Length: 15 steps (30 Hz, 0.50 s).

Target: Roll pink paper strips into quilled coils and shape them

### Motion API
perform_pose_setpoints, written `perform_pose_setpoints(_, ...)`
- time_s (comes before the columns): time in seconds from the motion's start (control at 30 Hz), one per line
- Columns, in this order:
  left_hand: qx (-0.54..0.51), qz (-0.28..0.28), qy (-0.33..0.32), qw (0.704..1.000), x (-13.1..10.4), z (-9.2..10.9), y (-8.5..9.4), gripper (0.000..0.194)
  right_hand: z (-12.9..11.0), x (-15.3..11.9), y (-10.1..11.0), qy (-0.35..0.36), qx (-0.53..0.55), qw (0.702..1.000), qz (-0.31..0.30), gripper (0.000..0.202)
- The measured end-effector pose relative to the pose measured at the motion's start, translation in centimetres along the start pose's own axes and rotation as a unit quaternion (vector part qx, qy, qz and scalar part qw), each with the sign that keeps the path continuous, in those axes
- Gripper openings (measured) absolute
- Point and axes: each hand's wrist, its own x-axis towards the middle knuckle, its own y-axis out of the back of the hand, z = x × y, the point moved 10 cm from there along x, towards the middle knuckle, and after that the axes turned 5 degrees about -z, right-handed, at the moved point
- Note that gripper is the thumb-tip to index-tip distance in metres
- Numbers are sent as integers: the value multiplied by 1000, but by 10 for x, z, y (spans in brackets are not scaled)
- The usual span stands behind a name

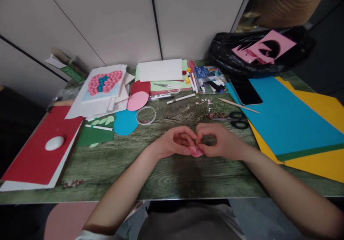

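Above the green wood-grain table (166,177), the head view shows the left hand (178,141) and right hand (215,141) meeting, thumbs and fingers pinching a small pink paper piece (196,152) between them. Beyond lie a clear ring (146,115) and black-handled scissors (236,120); on the right, a phone (245,90) rests on blue paper (295,118).

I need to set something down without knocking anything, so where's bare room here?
Bare wood shows between the red sheet and your left forearm, apart from scraps by the sheet, and on your side of the pink piece. It's crowded along the back, from the pink-and-blue picture past the markers to the phone.
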Motion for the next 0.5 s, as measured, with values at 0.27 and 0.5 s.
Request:
perform_pose_setpoints(0.27,53,9,2,999,-3,3,3,36,28,5,7,-82,99,991,45,8)
perform_pose_setpoints(0.5,105,47,1,993,-2,5,7,38,79,-12,86,-104,-75,950,286,19)
